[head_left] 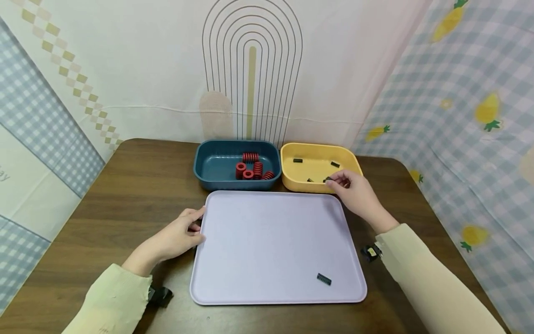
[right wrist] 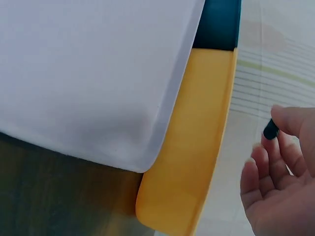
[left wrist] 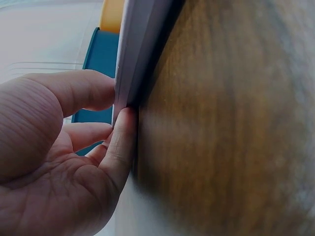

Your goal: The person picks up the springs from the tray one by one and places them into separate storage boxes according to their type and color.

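Observation:
My left hand (head_left: 173, 236) grips the left edge of a pale lilac tray (head_left: 271, 246), thumb at the rim and a finger tucked beneath in the left wrist view. Over the front right of a yellow bin (head_left: 308, 186), my right hand (head_left: 352, 191) pinches a small dark spring (right wrist: 270, 130) between thumb and fingertips. Other dark springs (head_left: 298, 160) lie scattered on the bin's floor. One more dark spring (head_left: 324, 279) lies on the tray, near its front right corner.
A dark blue bin (head_left: 217, 184) stands left of the yellow one, touching it, with several red springs (head_left: 250, 157) inside. Both bins sit behind the tray on a brown wooden table (head_left: 117, 208). Patterned cloth (head_left: 167, 69) hangs at the back and sides.

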Tool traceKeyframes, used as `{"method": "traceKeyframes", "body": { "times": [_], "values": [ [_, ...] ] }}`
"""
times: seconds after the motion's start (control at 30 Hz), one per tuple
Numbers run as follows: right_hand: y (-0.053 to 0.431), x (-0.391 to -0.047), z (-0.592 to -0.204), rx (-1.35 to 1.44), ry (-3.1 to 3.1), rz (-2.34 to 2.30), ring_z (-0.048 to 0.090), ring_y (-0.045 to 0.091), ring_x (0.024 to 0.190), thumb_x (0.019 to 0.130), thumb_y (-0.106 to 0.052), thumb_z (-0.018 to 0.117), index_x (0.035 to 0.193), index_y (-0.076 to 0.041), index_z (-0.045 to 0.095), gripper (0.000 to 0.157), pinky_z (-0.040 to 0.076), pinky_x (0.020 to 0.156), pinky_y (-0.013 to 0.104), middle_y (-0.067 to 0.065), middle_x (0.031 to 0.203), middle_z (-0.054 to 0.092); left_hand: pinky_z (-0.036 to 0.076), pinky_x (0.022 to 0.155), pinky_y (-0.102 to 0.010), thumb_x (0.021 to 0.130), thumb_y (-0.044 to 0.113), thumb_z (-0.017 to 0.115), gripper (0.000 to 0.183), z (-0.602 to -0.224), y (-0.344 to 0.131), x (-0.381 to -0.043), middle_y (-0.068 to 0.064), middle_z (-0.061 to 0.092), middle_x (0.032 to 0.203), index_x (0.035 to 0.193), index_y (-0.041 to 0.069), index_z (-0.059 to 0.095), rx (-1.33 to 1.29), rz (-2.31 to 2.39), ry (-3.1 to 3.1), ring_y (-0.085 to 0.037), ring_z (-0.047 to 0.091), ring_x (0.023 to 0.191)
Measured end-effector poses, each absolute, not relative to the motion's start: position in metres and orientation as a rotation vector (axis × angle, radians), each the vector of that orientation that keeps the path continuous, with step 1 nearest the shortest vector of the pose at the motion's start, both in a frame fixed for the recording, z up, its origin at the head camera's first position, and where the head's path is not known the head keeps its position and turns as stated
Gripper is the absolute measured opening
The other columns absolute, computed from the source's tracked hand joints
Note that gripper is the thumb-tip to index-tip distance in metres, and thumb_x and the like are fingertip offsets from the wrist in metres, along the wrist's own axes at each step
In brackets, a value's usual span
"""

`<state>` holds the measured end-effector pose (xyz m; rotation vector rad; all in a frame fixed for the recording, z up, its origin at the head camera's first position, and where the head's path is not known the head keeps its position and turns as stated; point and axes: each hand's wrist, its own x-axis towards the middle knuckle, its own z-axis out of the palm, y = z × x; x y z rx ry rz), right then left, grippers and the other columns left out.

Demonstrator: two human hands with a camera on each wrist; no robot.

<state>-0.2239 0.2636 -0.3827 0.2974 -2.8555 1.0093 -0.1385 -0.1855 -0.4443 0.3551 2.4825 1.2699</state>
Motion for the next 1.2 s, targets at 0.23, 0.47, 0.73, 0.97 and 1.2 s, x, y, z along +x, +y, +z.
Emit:
{"method": "traceKeyframes", "body": {
  "times": [0.23, 0.47, 0.73, 0.97, 1.2],
  "values": [
    [0.264, -0.241, -0.389, 0.203, -2.794, 1.031, 0.051, 0.021, 0.081, 0.094, -0.034, 0.063, 0.103, -0.009, 0.066, 0.026, 0.044, 0.068, 0.037, 0.006, 0.091, 0.060, 0.047, 0.081, -0.027, 0.089, 0.003, 0.062, 0.074, -0.445, -0.185, -0.138, -0.017, 0.036, 0.134, 0.151, -0.002, 0.023, 0.356, 1.282, 2.483, -0.024, 0.050, 0.105],
    [0.265, -0.250, -0.397, 0.223, -2.765, 1.033, 0.054, 0.020, 0.082, 0.093, -0.030, 0.065, 0.104, -0.009, 0.068, 0.023, 0.045, 0.069, 0.038, 0.005, 0.091, 0.062, 0.047, 0.080, -0.027, 0.089, 0.003, 0.062, 0.074, -0.444, -0.185, -0.138, -0.017, 0.036, 0.133, 0.152, -0.002, 0.022, 0.346, 1.287, 2.472, -0.024, 0.050, 0.104],
    [0.266, -0.254, -0.402, 0.210, -2.763, 1.011, 0.053, 0.020, 0.082, 0.094, -0.029, 0.065, 0.102, -0.009, 0.068, 0.022, 0.044, 0.069, 0.036, 0.006, 0.090, 0.061, 0.047, 0.080, -0.027, 0.090, 0.004, 0.062, 0.074, -0.443, -0.184, -0.138, -0.017, 0.035, 0.135, 0.152, -0.001, 0.022, 0.337, 1.275, 2.472, -0.024, 0.050, 0.104],
    [0.265, -0.256, -0.404, 0.241, -2.754, 1.001, 0.053, 0.022, 0.081, 0.094, -0.027, 0.065, 0.101, -0.007, 0.069, 0.022, 0.043, 0.069, 0.036, 0.008, 0.090, 0.062, 0.047, 0.080, -0.027, 0.090, 0.004, 0.063, 0.074, -0.444, -0.185, -0.139, -0.016, 0.035, 0.134, 0.152, -0.001, 0.022, 0.337, 1.275, 2.476, -0.023, 0.050, 0.104],
    [0.268, -0.257, -0.403, 0.194, -2.784, 0.996, 0.054, 0.021, 0.087, 0.094, -0.031, 0.063, 0.107, -0.009, 0.069, 0.026, 0.045, 0.071, 0.037, 0.006, 0.095, 0.063, 0.047, 0.081, -0.027, 0.089, 0.004, 0.063, 0.074, -0.445, -0.185, -0.139, -0.016, 0.035, 0.135, 0.152, -0.001, 0.023, 0.335, 1.267, 2.484, -0.024, 0.050, 0.105]
  ]
}}
